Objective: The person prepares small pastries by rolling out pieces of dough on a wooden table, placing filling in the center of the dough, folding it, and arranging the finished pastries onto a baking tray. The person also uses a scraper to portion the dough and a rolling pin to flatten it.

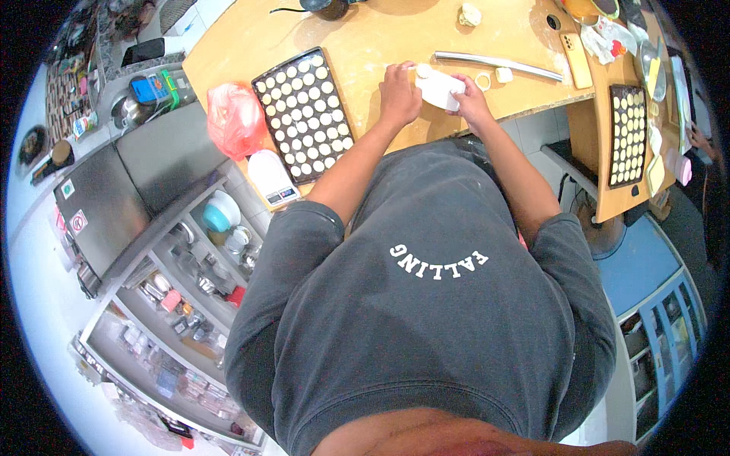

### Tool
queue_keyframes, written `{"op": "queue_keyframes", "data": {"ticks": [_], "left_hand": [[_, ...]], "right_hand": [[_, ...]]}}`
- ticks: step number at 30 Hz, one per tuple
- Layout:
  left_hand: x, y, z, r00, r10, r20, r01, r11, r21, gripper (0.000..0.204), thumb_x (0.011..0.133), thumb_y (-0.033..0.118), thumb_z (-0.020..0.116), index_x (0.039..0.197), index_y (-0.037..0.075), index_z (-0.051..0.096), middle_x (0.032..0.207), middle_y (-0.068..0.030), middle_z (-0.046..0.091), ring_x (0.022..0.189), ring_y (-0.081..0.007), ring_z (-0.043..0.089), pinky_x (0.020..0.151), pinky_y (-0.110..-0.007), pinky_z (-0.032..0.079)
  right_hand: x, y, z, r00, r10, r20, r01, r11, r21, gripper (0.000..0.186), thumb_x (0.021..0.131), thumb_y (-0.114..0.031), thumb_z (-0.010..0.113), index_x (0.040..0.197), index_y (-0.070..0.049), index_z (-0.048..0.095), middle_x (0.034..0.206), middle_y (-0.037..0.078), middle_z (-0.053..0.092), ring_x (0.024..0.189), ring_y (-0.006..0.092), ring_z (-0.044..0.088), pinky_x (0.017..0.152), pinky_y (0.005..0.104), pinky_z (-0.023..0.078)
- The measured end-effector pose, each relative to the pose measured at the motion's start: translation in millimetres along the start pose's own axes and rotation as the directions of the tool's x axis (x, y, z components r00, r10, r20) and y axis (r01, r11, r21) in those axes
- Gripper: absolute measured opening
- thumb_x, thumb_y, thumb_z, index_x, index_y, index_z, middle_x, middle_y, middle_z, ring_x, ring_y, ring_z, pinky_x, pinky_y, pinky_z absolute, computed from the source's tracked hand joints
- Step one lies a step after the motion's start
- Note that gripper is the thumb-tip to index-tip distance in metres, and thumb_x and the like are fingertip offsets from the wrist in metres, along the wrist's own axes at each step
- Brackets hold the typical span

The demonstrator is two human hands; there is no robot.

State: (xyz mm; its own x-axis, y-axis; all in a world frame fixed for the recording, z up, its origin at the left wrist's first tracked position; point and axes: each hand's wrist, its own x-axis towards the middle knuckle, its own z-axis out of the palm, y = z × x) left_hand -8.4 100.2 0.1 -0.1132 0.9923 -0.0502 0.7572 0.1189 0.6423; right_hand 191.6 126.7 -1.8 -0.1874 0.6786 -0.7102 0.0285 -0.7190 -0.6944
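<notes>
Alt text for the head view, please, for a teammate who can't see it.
Over a wooden table, a person's right hand grips a white object, with the left hand at its other end. To the left lies a dark tray of pale rounds, a white scale beside it; to the right, a shiny rod.

Lettering [437, 274] on shirt [426, 327]; sign [77, 221] on panel [114, 194]
</notes>
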Motion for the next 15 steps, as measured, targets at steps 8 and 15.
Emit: {"op": "queue_keyframes", "data": {"ticks": [8, 15], "left_hand": [[-2.9, 20.0, -30.7, 0.928, -0.312, 0.206, 0.374, 0.772, -0.514, 0.045, 0.092, 0.025, 0.076, 0.125, -0.004, 0.069, 0.109, -0.0149, 0.075, 0.098, -0.0195, 0.070, 0.090, -0.034, 0.055], [-33.7, 58.4, -56.1, 0.906, -0.394, -0.156, 0.261, 0.809, -0.526, 0.030, 0.088, 0.020, 0.080, 0.110, 0.000, 0.076, 0.102, -0.0107, 0.077, 0.090, -0.0168, 0.070, 0.082, -0.033, 0.055]], "right_hand": [[-31.1, -25.0, -12.3, 0.980, -0.132, 0.148, 0.147, 0.985, -0.092, 0.042, 0.101, 0.000, 0.051, 0.141, -0.011, 0.051, 0.124, 0.010, 0.066, 0.101, 0.0206, 0.070, 0.069, 0.0352, 0.065], [-53.8, -72.7, -0.4, 0.924, -0.155, 0.349, 0.274, 0.907, -0.321, 0.041, 0.102, -0.004, 0.050, 0.143, -0.010, 0.051, 0.125, 0.008, 0.065, 0.102, 0.0187, 0.069, 0.069, 0.0320, 0.063]]}}
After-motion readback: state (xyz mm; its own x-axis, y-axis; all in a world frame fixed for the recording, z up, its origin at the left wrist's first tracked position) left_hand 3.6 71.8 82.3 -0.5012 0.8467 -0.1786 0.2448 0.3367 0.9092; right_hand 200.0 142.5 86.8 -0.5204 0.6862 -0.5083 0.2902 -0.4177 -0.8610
